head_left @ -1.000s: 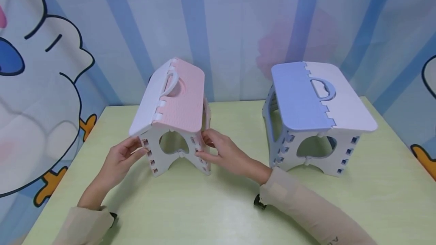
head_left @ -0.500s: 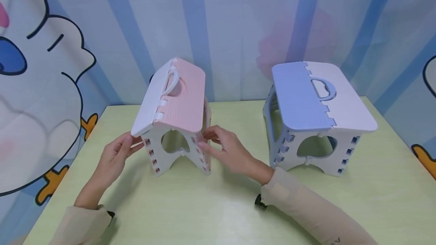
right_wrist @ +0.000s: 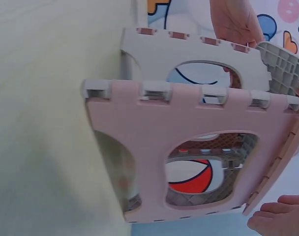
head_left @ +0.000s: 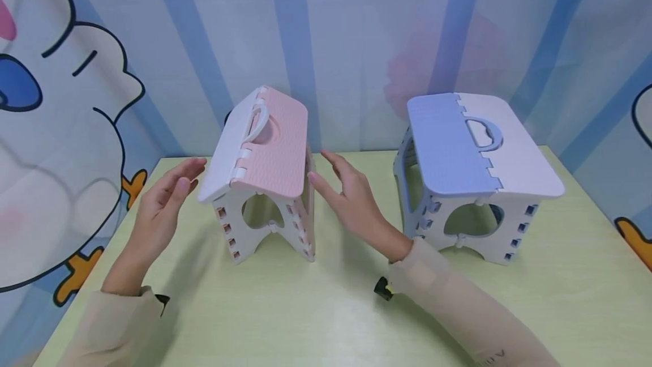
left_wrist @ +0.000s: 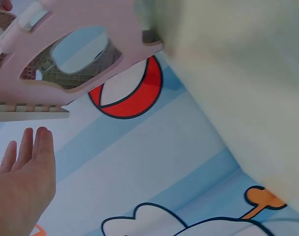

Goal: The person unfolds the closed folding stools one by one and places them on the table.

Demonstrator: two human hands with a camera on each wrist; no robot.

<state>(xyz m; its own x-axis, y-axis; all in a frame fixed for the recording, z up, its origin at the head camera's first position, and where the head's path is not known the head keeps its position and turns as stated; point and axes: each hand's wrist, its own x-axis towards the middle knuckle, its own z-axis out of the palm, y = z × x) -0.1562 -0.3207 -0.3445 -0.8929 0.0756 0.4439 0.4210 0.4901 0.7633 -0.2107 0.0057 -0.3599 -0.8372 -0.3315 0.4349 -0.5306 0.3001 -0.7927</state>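
A pink and white folding step stool (head_left: 275, 140) stands on its legs at the left of the table, its two-part top peaked like a roof and its white handle sticking up at the ridge. My left hand (head_left: 159, 208) is beside its white half, fingers relaxed and apart from it. On the pink side, my right hand (head_left: 356, 203) is held with thumb and fingers spread, nothing in its grasp. The left wrist view has the left palm (left_wrist: 26, 179) below the stool's edge. In the right wrist view, the right fingers (right_wrist: 275, 211) are near the pink top's edge.
A blue and white folding stool (head_left: 443, 146) stands at the right with its top nearly flat, close to my right forearm. Behind the pale green table (head_left: 285, 316) hangs a striped cloth backdrop (head_left: 336, 61) with cartoon figures.
Both hands have let go of the pink stool's legs, risen and spread apart from its sides. The stool stays peaked, in about the same place. The blue stool has not moved.
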